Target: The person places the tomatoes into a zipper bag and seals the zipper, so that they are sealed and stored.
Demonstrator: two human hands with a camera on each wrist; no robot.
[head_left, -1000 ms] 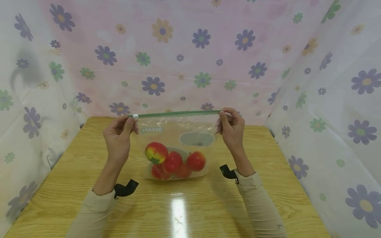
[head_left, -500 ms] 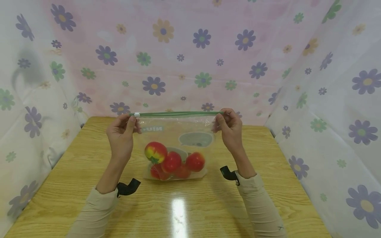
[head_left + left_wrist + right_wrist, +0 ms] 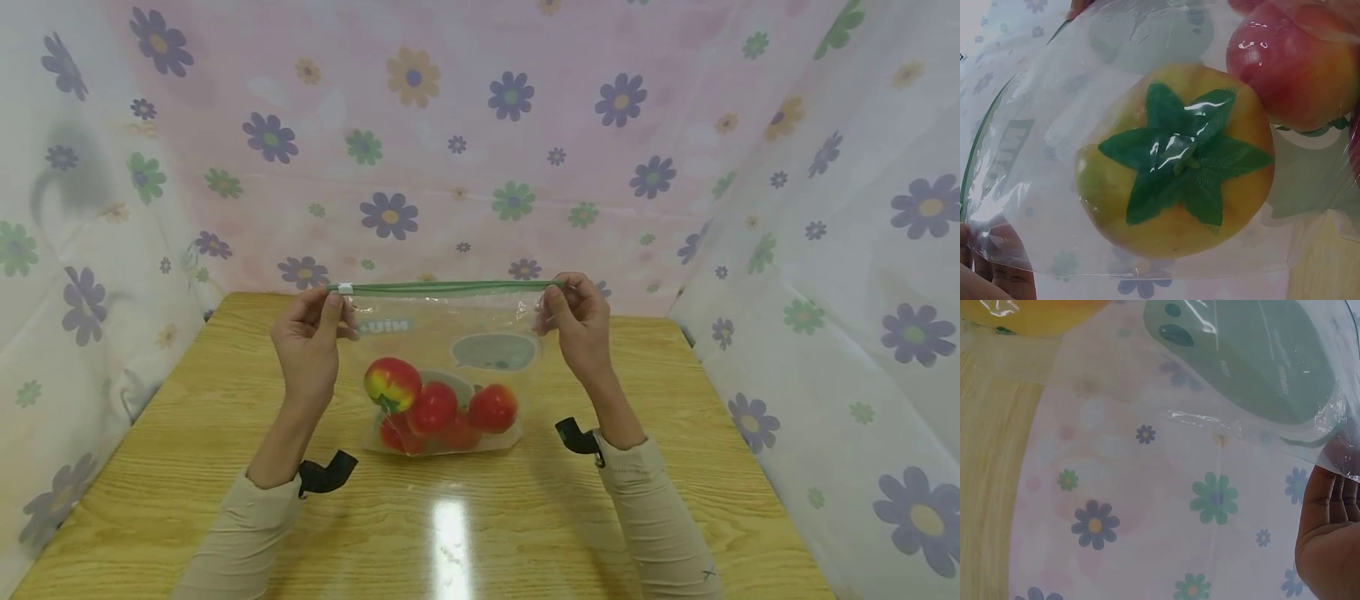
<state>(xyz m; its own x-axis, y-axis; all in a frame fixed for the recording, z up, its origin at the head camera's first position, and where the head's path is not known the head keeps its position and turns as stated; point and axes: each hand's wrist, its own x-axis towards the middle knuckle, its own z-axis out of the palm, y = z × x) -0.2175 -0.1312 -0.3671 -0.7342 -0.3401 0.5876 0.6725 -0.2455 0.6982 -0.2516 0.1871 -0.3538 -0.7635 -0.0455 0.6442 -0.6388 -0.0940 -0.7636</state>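
A clear zipper bag (image 3: 442,321) with a green top strip stands upright between my hands in the head view. Inside lie several red and yellow tomatoes (image 3: 433,408), heaped at its bottom. My left hand (image 3: 307,342) pinches the strip's left end, right beside a white slider (image 3: 345,288). The opposite top corner is pinched by my right hand (image 3: 583,329). In the left wrist view, a yellowish tomato (image 3: 1091,200) with a green leafy top shows through the plastic. The right wrist view catches a grey-green printed patch (image 3: 1254,362) on the bag.
The bag is over a wooden table (image 3: 390,533) with a bright reflection near its front. Flower-printed curtains (image 3: 465,100) enclose the back and both sides. A black bent camera mount (image 3: 327,472) sits at each wrist.
Over the last second my left hand has shifted slightly right, and the top strip has slackened a little. Both hands keep their pinch, and the tomatoes stay in place.
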